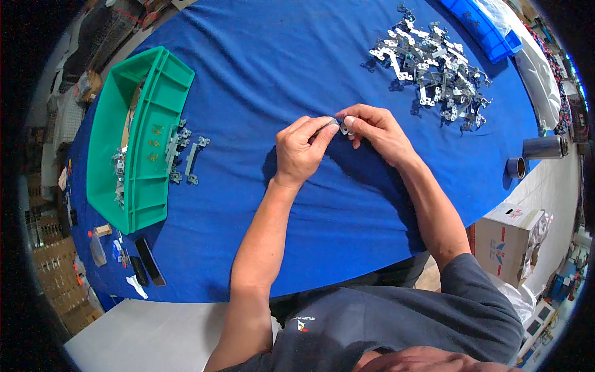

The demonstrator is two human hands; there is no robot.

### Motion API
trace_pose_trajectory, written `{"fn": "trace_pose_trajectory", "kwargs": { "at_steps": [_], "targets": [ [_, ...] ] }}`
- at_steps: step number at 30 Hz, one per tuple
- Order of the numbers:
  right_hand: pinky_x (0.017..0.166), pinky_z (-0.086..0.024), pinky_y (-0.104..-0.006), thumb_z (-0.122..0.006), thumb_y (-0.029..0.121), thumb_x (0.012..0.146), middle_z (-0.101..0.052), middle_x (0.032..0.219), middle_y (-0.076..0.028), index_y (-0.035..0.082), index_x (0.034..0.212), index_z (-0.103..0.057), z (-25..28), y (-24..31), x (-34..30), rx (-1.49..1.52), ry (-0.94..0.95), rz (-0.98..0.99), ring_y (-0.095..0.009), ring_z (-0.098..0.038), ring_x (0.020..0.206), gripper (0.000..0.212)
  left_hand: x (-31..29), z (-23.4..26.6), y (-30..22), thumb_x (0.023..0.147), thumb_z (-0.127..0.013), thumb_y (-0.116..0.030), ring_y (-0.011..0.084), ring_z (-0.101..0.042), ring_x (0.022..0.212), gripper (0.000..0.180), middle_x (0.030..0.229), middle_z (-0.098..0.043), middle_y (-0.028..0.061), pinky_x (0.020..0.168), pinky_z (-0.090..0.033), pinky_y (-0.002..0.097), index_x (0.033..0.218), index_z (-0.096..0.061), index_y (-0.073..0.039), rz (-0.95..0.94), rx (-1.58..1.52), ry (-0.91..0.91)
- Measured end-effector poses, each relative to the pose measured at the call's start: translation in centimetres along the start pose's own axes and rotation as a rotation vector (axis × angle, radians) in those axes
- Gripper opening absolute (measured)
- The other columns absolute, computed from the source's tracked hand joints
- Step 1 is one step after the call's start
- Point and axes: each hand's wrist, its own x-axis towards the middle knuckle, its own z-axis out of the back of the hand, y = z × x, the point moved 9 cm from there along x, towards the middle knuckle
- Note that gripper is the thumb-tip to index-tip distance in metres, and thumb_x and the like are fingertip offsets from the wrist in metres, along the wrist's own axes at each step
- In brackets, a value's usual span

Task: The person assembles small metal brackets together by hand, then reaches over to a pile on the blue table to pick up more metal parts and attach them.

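Note:
My left hand (302,147) and my right hand (379,132) meet over the middle of the blue cloth. Both are closed, with thumb and fingers pinching a small metal bracket (345,129) between them. Most of that bracket is hidden by my fingers. To the left, several similar long metal brackets (193,162) lie side by side against a green plastic bin (145,192). A loose pile of metal brackets (427,62), some with dark parts on them, spreads over the cloth at the far right.
More metal pieces sit inside the green bin. A blue crate (477,28) stands at the far right edge. A dark tumbler (542,148) and a cup-like lid (515,167) are at the right edge; a phone (150,261) lies near left. A cardboard box (505,239) stands beside the table.

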Motion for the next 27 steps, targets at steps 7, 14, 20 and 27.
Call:
{"fn": "trace_pose_trajectory", "kwargs": {
  "at_steps": [7,14,20,27],
  "targets": [
    [0.051,-0.043,-0.0204,-0.058,0.021,0.100,-0.063,0.081,0.000,0.002,0.098,-0.065,1.8,0.2,0.1,0.150,-0.174,0.087,-0.005,-0.053,0.062,0.020,0.0,0.0,-0.3,0.085,-0.075,-0.009,0.0144,-0.061,0.063,0.011,0.074,-0.067,0.0068,0.058,-0.047,0.0279,0.094,-0.074,-0.002,-0.003,0.023,0.010],
    [0.047,-0.041,-0.0195,-0.060,0.021,0.099,-0.066,0.080,0.000,0.002,0.101,-0.068,0.4,-0.8,-0.1,-0.103,-0.012,-0.067,-0.004,-0.053,0.060,0.020,-0.1,1.4,0.2,0.087,-0.075,-0.010,0.0110,-0.058,0.064,0.014,0.077,-0.068,0.0065,0.057,-0.045,0.0259,0.096,-0.073,0.000,0.025,0.016,-0.134],
    [0.048,-0.042,-0.0202,-0.060,0.020,0.098,-0.065,0.079,0.001,0.002,0.101,-0.068,0.3,-0.6,-0.3,-0.127,-0.014,-0.052,-0.004,-0.053,0.062,0.020,0.0,1.3,0.0,0.086,-0.074,-0.011,0.0144,-0.060,0.060,0.012,0.072,-0.066,0.0070,0.054,-0.046,0.0276,0.093,-0.073,-0.002,0.009,-0.013,-0.140],
    [0.049,-0.043,-0.0209,-0.060,0.017,0.098,-0.063,0.078,0.001,0.002,0.102,-0.068,0.3,-0.5,-0.1,-0.140,0.001,-0.005,-0.005,-0.053,0.063,0.018,-0.1,0.9,0.4,0.087,-0.074,-0.010,0.0097,-0.058,0.065,0.013,0.078,-0.068,0.0054,0.058,-0.045,0.0248,0.096,-0.074,-0.001,0.016,-0.025,-0.094]
  ]
}}
